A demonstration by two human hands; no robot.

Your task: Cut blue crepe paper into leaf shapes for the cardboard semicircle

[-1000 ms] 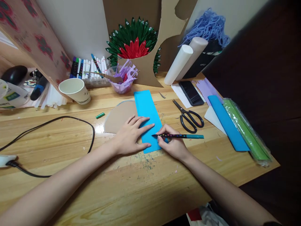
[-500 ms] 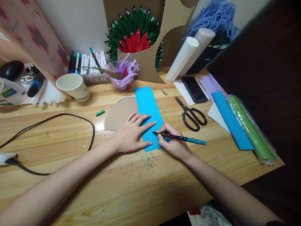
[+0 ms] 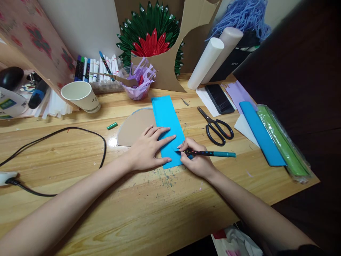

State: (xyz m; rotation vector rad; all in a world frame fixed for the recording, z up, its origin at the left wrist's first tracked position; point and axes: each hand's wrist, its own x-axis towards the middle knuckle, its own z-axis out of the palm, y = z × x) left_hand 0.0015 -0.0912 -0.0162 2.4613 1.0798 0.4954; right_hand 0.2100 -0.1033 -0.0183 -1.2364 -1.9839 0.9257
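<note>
A folded strip of bright blue paper [image 3: 166,112] lies on the wooden table, its left side over a rounded piece of cardboard [image 3: 134,128]. My left hand [image 3: 149,147] rests flat with spread fingers, pressing on the paper and covering part of the cardboard. Pinched in my right hand [image 3: 197,160] is a marker pen [image 3: 213,153], black with coloured dots and a teal end. Its tip is at the paper, beside a short faint line. The pen's green cap [image 3: 112,126] lies loose left of the cardboard.
Black-handled scissors [image 3: 217,128] and a phone [image 3: 220,99] lie to the right, near blue paper [image 3: 262,135] and a green wrapped roll [image 3: 282,142]. A paper cup [image 3: 81,96], a bowl of purple scraps [image 3: 137,93] and several markers stand behind. A black cable [image 3: 80,128] loops at left.
The pen tip has moved slightly right across the paper, and a short faint line now shows there. My left hand stays in place; the whole view has shifted slightly.
</note>
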